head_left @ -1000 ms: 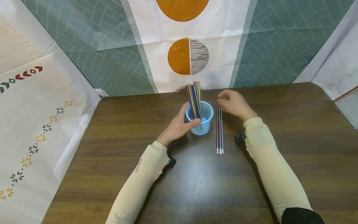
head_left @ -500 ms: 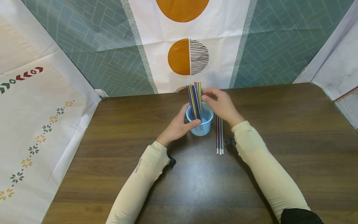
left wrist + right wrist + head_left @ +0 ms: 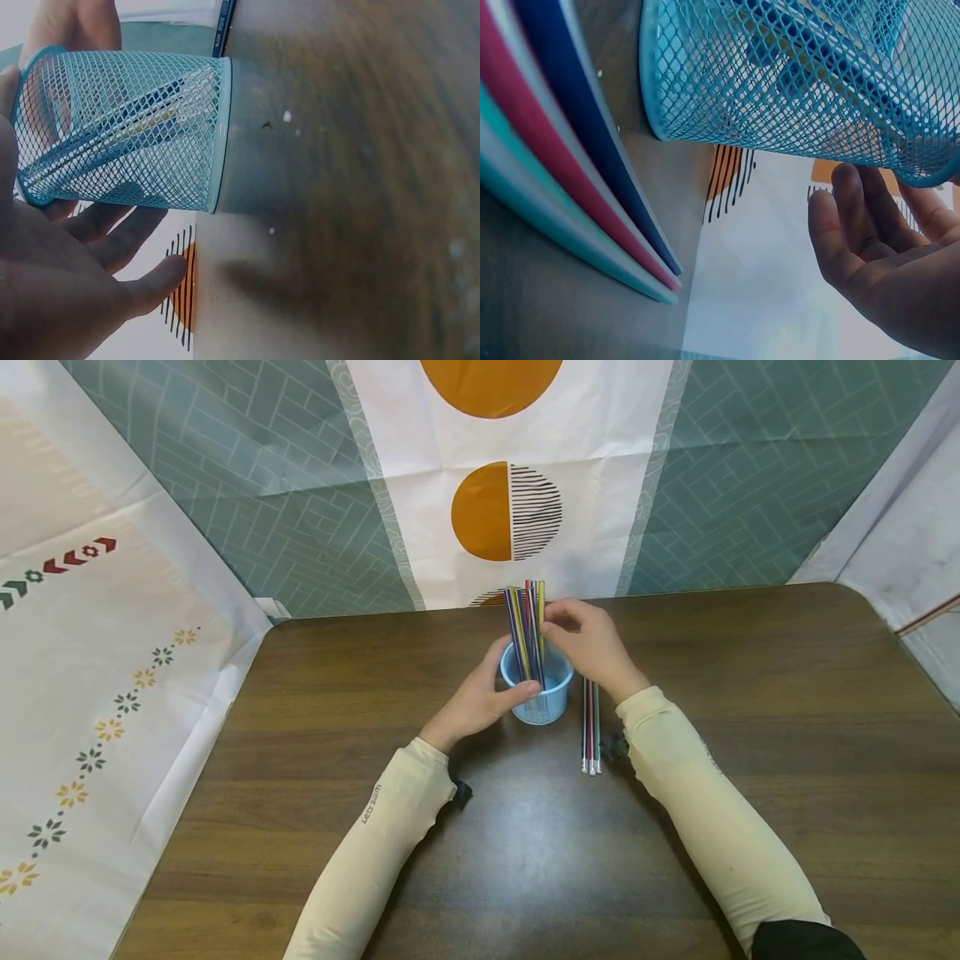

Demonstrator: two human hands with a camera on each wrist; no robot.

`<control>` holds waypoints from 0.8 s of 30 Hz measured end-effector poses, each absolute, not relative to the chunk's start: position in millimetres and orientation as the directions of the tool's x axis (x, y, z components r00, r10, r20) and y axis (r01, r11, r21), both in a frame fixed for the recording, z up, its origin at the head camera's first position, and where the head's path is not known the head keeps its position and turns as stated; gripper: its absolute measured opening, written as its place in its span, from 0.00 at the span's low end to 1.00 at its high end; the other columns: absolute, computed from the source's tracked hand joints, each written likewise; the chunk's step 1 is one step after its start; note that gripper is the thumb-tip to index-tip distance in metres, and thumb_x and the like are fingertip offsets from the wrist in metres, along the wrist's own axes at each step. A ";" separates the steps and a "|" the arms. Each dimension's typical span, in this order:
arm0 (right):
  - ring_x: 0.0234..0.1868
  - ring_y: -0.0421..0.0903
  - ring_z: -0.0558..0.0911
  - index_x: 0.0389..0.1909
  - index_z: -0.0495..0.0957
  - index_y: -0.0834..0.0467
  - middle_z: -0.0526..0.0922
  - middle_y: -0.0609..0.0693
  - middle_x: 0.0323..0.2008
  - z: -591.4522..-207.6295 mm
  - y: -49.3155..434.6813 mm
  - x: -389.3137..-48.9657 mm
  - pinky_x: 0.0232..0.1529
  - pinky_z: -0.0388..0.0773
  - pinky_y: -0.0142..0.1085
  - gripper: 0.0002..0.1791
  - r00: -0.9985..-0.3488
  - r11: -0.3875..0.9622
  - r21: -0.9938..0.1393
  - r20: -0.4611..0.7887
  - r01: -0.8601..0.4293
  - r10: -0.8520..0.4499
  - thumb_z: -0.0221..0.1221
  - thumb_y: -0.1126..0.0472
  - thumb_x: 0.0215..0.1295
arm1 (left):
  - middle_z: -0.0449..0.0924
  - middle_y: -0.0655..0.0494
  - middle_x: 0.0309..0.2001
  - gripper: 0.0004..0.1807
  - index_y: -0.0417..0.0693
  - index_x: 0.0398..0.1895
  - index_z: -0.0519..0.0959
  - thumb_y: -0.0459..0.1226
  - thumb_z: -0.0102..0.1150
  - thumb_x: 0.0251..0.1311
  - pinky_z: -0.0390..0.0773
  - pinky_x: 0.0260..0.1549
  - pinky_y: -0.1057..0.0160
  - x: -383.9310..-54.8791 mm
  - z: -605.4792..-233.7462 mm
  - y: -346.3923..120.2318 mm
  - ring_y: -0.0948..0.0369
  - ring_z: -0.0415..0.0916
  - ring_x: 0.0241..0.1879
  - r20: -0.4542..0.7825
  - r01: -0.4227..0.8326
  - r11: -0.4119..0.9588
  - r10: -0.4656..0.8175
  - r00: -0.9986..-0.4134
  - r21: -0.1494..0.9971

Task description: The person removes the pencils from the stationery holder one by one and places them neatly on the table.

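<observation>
A light blue mesh pencil cup (image 3: 551,703) stands upright on the table, holding several striped pencils (image 3: 517,622) that lean to its left side. My left hand (image 3: 474,697) grips the cup from the left, thumb over the front of the rim and fingers behind. At the cup's upper right, my right hand (image 3: 592,647) pinches a yellow pencil (image 3: 542,602) of the bunch between thumb and fingertips. Beside the cup lie three pencils, dark blue, red and teal (image 3: 591,731), side by side, their far ends hidden under the right hand.
The brown wooden table (image 3: 300,760) extends to both sides and toward me. Behind its far edge hangs a green and white patterned cloth (image 3: 585,527). A white cloth with flower prints (image 3: 172,710) hangs at the left.
My right hand has moved left from above the loose pencils to the bunch in the cup. The bunch's tops have spread slightly rightward. The left hand stays on the cup.
</observation>
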State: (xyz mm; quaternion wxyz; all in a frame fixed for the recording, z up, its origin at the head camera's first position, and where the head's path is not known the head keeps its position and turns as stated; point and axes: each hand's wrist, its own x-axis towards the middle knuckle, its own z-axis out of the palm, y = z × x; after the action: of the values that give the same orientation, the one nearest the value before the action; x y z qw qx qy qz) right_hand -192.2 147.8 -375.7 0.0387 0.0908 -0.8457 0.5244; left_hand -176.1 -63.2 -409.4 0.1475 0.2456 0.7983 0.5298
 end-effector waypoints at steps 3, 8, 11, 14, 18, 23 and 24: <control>0.54 0.53 0.78 0.49 0.81 0.61 0.82 0.55 0.51 -374.2 150.1 -192.3 0.60 0.73 0.48 0.10 -0.980 0.439 -0.877 0.168 -0.196 -0.103 0.60 0.61 0.72 | 0.62 0.52 0.71 0.45 0.61 0.79 0.48 0.53 0.63 0.66 0.69 0.62 0.45 -176.0 -409.7 -63.4 0.53 0.66 0.64 0.027 0.237 0.315 0.550 -0.835 0.919; 0.53 0.54 0.77 0.43 0.79 0.62 0.82 0.56 0.48 -368.8 155.4 -190.7 0.59 0.72 0.51 0.08 -0.981 0.428 -0.883 0.180 -0.195 -0.077 0.61 0.60 0.70 | 0.62 0.53 0.70 0.44 0.60 0.79 0.49 0.51 0.63 0.66 0.68 0.63 0.45 -175.1 -408.8 -63.2 0.54 0.66 0.64 0.031 0.241 0.315 0.548 -0.836 0.918; 0.53 0.54 0.77 0.40 0.79 0.61 0.83 0.56 0.47 -363.9 158.4 -189.8 0.59 0.71 0.53 0.08 -0.981 0.408 -0.892 0.189 -0.194 -0.053 0.61 0.59 0.69 | 0.62 0.52 0.70 0.45 0.59 0.79 0.49 0.50 0.64 0.66 0.67 0.63 0.45 -175.0 -407.4 -63.1 0.54 0.65 0.64 0.033 0.244 0.320 0.544 -0.839 0.915; 0.52 0.53 0.78 0.38 0.78 0.61 0.84 0.56 0.44 -358.1 162.5 -188.8 0.56 0.72 0.51 0.08 -0.979 0.379 -0.904 0.205 -0.198 -0.023 0.61 0.59 0.68 | 0.62 0.51 0.70 0.45 0.59 0.79 0.49 0.51 0.64 0.66 0.67 0.63 0.44 -175.5 -406.7 -63.1 0.53 0.65 0.64 0.031 0.246 0.330 0.542 -0.840 0.911; 0.47 0.51 0.78 0.38 0.78 0.63 0.86 0.57 0.40 -348.1 169.1 -185.6 0.50 0.72 0.44 0.08 -0.969 0.327 -0.918 0.246 -0.223 0.031 0.60 0.61 0.68 | 0.63 0.51 0.70 0.45 0.59 0.79 0.49 0.53 0.64 0.66 0.68 0.63 0.42 -176.1 -406.6 -62.9 0.52 0.66 0.64 0.019 0.239 0.346 0.534 -0.845 0.907; 0.44 0.48 0.76 0.40 0.77 0.61 0.84 0.53 0.37 -334.6 176.3 -178.3 0.46 0.71 0.37 0.07 -0.942 0.283 -0.920 0.313 -0.270 0.118 0.60 0.61 0.68 | 0.63 0.50 0.70 0.46 0.59 0.79 0.49 0.54 0.64 0.65 0.68 0.62 0.41 -174.7 -406.7 -63.5 0.51 0.65 0.64 0.005 0.231 0.361 0.529 -0.848 0.904; 0.44 0.47 0.76 0.40 0.76 0.60 0.84 0.53 0.37 -332.3 177.1 -176.9 0.46 0.71 0.37 0.06 -0.934 0.270 -0.920 0.330 -0.286 0.135 0.60 0.61 0.68 | 0.63 0.50 0.70 0.46 0.60 0.79 0.50 0.54 0.64 0.65 0.67 0.62 0.41 -174.2 -407.1 -64.0 0.51 0.65 0.64 0.002 0.229 0.366 0.527 -0.850 0.902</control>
State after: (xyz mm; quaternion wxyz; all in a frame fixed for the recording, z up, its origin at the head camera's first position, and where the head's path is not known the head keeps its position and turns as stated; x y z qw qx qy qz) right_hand -176.9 177.1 -332.3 0.1746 0.0484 -0.7775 0.6022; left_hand -174.2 -64.0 -407.1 0.1450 0.2322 0.8136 0.5129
